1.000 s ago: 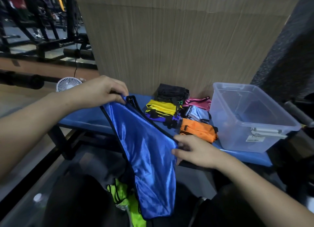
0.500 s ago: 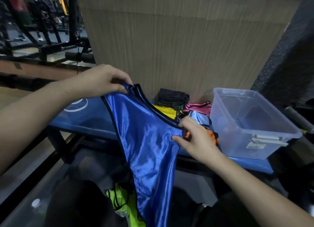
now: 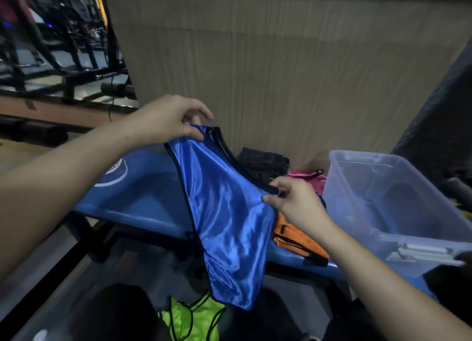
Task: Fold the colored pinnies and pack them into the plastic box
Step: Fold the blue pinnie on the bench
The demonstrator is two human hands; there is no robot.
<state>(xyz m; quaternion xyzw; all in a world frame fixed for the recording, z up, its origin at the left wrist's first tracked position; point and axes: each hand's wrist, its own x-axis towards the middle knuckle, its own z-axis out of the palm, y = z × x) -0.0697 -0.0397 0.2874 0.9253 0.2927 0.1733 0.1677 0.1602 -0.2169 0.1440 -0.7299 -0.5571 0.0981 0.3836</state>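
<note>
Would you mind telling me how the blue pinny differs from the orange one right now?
The blue pinny is unfolded, hanging from the left hand and right hand; the orange pinny lies folded into a compact bundle on the blue bench. The blue pinny is held in the air; the orange one is untouched. Both have black trim, and neither is in the plastic box.

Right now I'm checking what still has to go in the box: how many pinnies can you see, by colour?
Blue pinny, held up by the left hand and right hand: 1
Orange pinny, folded: 1
Pink pinny: 1
Black pinny, folded: 1
Neon green pinny, low down: 1
Total: 5, none in the plastic box yet.
</note>
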